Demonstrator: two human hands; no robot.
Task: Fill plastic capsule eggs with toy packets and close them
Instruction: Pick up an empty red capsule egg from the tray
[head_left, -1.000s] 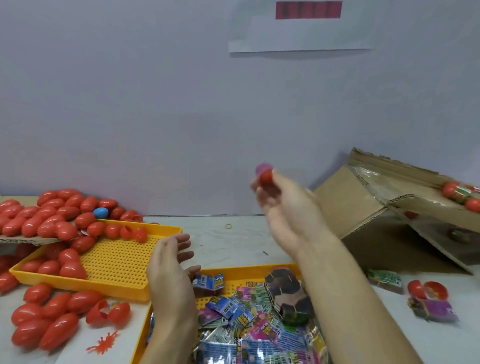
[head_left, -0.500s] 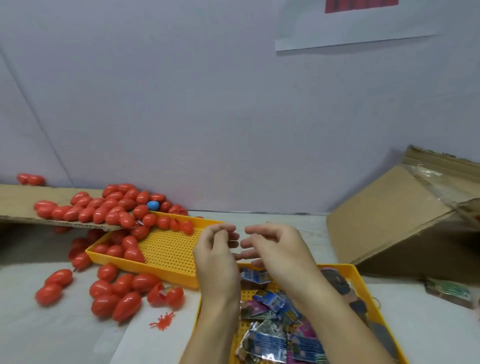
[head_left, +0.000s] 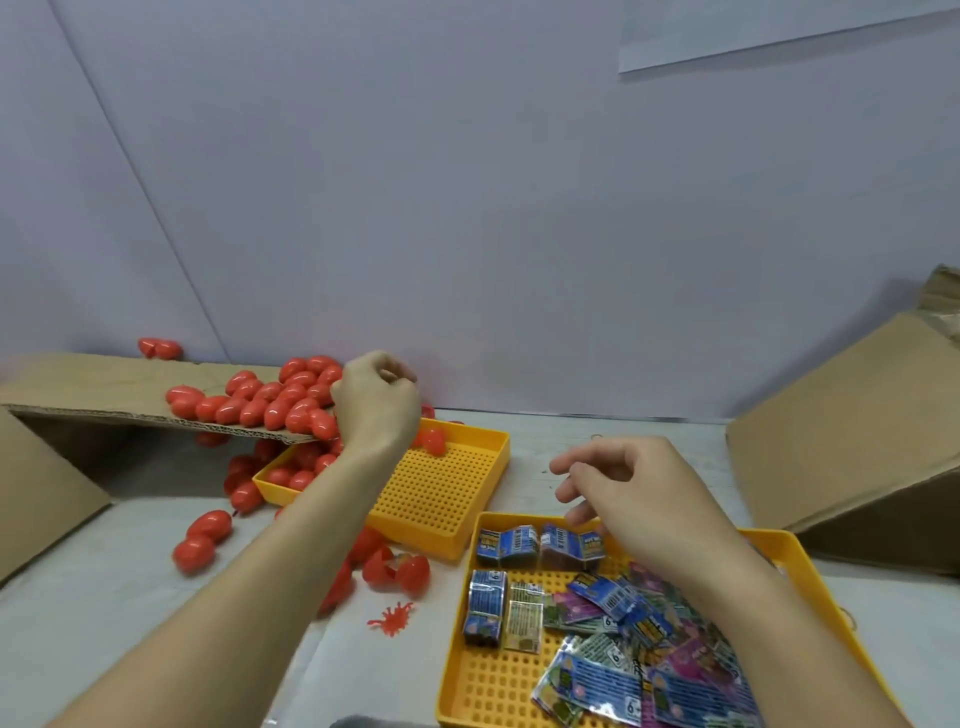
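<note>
Several red capsule eggs lie heaped on a cardboard flap and spill into a yellow grid tray. My left hand reaches over the far end of that heap with its fingers curled; whatever is inside them is hidden. Toy packets, blue, purple and green, fill a second yellow tray at the lower right. My right hand hovers above that tray's far edge, fingers loosely curled and holding nothing. An opened red egg lies between the two trays.
More red eggs are scattered on the white table at the left. A small red rubber toy lies near the packet tray. A tilted cardboard box stands at the right, and a grey wall closes the back.
My right hand no longer holds the red egg it had a second ago and has dropped to the packet tray. My left hand has moved left and away to the egg heap.
</note>
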